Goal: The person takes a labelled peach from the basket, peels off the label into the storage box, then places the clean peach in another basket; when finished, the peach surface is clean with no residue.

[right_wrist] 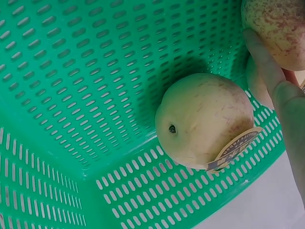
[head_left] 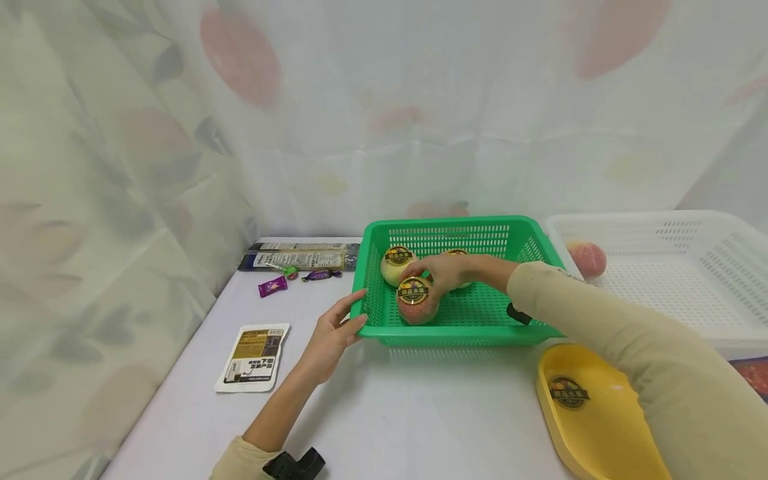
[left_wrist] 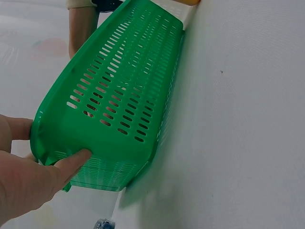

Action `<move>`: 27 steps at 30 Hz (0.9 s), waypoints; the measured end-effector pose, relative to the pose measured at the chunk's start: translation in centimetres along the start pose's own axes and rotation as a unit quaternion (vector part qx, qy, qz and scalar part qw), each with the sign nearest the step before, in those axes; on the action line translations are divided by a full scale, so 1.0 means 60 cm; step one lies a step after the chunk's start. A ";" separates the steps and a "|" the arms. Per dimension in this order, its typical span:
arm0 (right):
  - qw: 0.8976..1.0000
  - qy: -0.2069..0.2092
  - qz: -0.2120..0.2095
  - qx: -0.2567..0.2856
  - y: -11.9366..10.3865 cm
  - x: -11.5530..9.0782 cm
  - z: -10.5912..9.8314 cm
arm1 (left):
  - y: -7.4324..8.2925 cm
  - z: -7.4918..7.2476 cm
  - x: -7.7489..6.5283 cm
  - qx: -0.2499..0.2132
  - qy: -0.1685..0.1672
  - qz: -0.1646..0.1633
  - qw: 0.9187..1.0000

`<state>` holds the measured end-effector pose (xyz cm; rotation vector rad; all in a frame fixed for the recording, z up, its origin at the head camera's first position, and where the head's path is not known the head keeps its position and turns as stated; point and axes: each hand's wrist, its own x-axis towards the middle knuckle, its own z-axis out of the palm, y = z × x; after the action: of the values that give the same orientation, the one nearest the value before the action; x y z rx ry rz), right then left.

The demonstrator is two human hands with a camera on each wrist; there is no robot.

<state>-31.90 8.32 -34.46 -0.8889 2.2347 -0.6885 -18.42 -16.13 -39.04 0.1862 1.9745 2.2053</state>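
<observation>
A green slotted basket (head_left: 462, 337) stands on the white-covered table, with several peaches inside. My left hand (head_left: 327, 340) pinches its near left corner; in the left wrist view the thumb (left_wrist: 76, 160) lies on the outer wall. Inside the basket my right hand (head_left: 441, 272) holds a reddish peach (head_left: 415, 310) with a round gold-and-black label on top, near the left end. Behind it sits a paler labelled peach (head_left: 393, 270). Another labelled peach (right_wrist: 205, 119) rests on the basket floor in the right wrist view; in the head view my right hand mostly covers it.
To the right, a white basket (head_left: 648, 280) has one peach (head_left: 588, 259) in it. A yellow tray (head_left: 591, 413) with a loose label (head_left: 568, 392) stands in front, partly under my right sleeve. Left are a white pouch (head_left: 253, 358), wrapped candies (head_left: 273, 287) and dark packages (head_left: 300, 258).
</observation>
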 end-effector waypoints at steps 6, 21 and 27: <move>1.000 0.010 -0.015 -0.002 0.003 -0.011 -0.012 | -0.002 0.001 0.002 -0.001 -0.005 -0.002 1.000; 0.995 0.060 -0.053 0.065 -0.042 -0.124 -0.088 | -0.005 0.000 0.004 -0.005 -0.008 -0.008 1.000; 0.992 0.076 -0.073 0.075 -0.076 -0.190 -0.072 | 0.002 -0.003 0.003 -0.001 -0.010 -0.002 1.000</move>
<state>-26.57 14.82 -24.52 -0.9592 2.2295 -1.0097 -18.64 -16.28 -38.97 0.2029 1.9608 2.1952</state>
